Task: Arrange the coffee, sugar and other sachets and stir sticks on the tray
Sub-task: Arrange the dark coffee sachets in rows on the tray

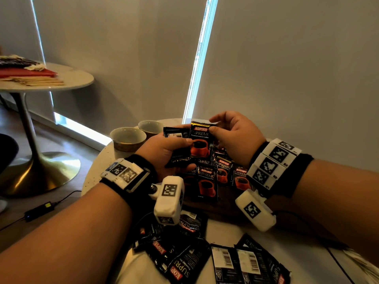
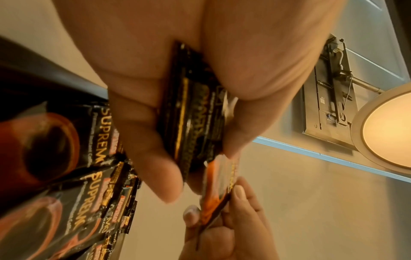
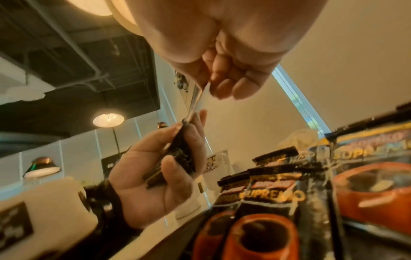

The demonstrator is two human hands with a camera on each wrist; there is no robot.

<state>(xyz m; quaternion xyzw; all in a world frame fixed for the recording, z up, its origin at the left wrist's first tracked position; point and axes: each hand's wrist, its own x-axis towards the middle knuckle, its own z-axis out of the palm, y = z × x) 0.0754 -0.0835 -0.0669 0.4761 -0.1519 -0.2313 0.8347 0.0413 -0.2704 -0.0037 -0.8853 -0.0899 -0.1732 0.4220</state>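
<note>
Mid-sort: left hand (image 1: 164, 149) gripping small stack of coffee sachets (image 1: 178, 158); right hand (image 1: 235, 136) pinching top sachet (image 1: 200, 140) by upper edge. Next, prob.: lift it off, lay w/ row on tray (image 1: 223, 206) just below grip.

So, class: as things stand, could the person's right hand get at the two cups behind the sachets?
Probably not at once. The right hand is pinching the top of a Kopiko sachet that the left hand also holds. Both cups stand beyond the left hand, which lies across the way.
</note>
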